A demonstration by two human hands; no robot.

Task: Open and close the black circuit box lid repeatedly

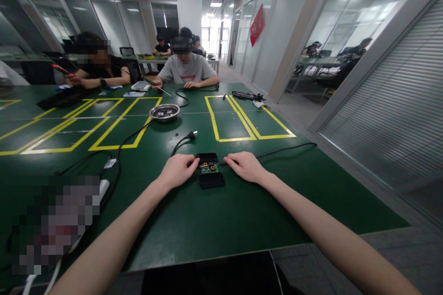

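A small green circuit board [209, 168] with copper coils lies on the green table between my hands. Behind it is one black plastic case half [206, 157], and in front of it another black case half [212, 181]. My left hand [178, 169] is closed at the board's left side, thumb and fingers pinched on a black power cord [177, 144] that passes behind the hand and ends in a plug [193, 135]. On the opposite side my right hand [245, 166] pinches a thin black cable [287, 150], which trails off to the right.
A metal bowl [164, 112] holding small metal parts stands beyond my left hand. A power strip [103, 190] with cables lies at the left. Yellow tape [238, 117] marks the table. A folded black tripod [246, 96] lies at the far edge. Co-workers [187, 67] sit opposite.
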